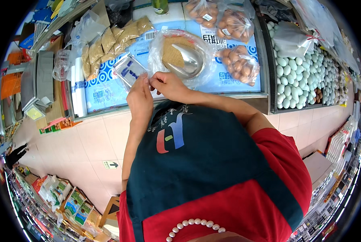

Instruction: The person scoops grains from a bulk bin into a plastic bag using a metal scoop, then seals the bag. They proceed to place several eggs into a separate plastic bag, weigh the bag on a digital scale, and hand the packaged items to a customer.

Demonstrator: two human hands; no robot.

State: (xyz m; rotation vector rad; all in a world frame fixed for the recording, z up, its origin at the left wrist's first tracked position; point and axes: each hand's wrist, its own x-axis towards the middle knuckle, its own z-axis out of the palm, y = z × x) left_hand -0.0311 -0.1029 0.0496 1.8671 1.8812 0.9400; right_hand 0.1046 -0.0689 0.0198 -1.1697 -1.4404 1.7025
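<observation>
My left hand (140, 93) and my right hand (169, 86) meet over the counter's near edge, fingertips pinching the edge of a clear plastic bag. Under and beside my left fingertips lies a stack of clear plastic bags (129, 70) with blue printing. Just beyond my hands, a large open plastic bag holds tan granules (172, 54), with a metal scoop (190, 62) resting in them. Filled clear bags of the same tan granules (108, 40) are piled at the left. Several bags of brown eggs (239, 65) lie at the right of the counter.
White plastic rolls (80, 87) stand along the counter's left end. A divided bin of pale green eggs (292, 81) adjoins the right side, with a plastic bag (292, 39) over it. A green container (160, 6) is at the far edge. Someone in dark clothes (15, 155) is far left.
</observation>
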